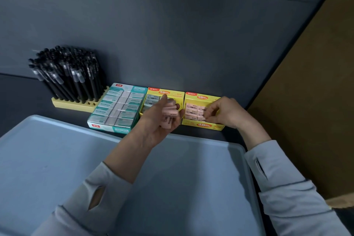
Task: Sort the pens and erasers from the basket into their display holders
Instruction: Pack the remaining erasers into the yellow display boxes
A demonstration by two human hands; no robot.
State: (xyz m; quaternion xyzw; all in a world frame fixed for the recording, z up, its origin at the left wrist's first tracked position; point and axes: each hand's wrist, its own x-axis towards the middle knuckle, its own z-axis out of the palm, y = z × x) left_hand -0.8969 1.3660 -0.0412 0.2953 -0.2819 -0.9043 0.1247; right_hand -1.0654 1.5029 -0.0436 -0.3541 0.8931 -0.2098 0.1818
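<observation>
My left hand (pixel 162 119) holds several pink erasers (pixel 169 113) in front of the middle yellow box (pixel 153 99), which holds grey erasers. My right hand (pixel 224 113) pinches a pink eraser (pixel 203 116) inside the right yellow box (pixel 203 125), which holds more pink erasers (pixel 192 109). A teal box of white erasers (pixel 116 109) stands to the left. Black pens (pixel 67 74) stand upright in a yellow holder (pixel 76 104) at the far left. The blue basket (pixel 57 159) lies below my arms.
A dark grey shelf back wall (pixel 172 34) rises behind the boxes. A brown panel (pixel 310 101) closes off the right side. The boxes stand in a row on the dark shelf (pixel 201 134), tight against each other.
</observation>
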